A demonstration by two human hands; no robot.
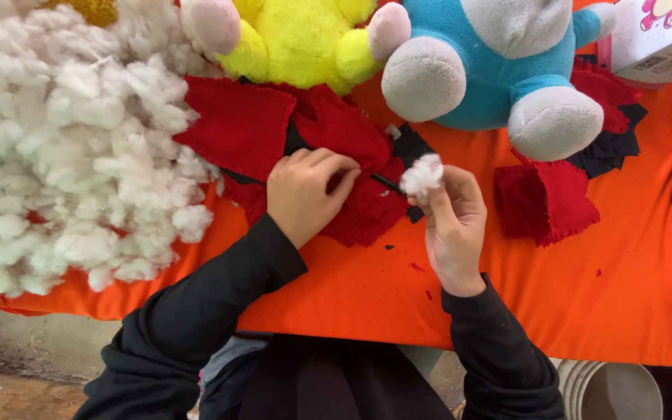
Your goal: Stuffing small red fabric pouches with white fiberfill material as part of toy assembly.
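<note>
1. a big heap of white stuffing fibre (64, 148) fills the upper left and left of the frame, lying on the orange cloth (554, 288) that covers the table; its right edge lies just beside the red fabric.
2. at top centre a yellow plush toy (297, 39) with pink feet sits behind the red pieces; right of it a blue plush toy (491, 70) with grey-white feet leans toward the lower edge, one foot just above the right hand.
3. red fabric pieces (243, 124) with black fabric (410, 148) under them lie in the middle, beneath both hands; a separate red fabric square (542, 198) lies right of centre, and more red and black scraps (608, 148) sit behind it.
4. a white cardboard box (659, 35) stands in the upper right corner; what is in it does not show.
5. a pale bucket (612, 389) stands below the table edge at lower right; its contents cannot be made out.
6. the left hand (305, 194), black sleeve, palm down, fingers curled and pinched onto the red fabric near a thin dark tool whose kind is unclear.
7. the right hand (449, 225), just right of centre, is raised with fingertips pinched together on a small tuft of white stuffing (421, 175), held just above the fabric.
8. the hands are near each other, not touching.
</note>
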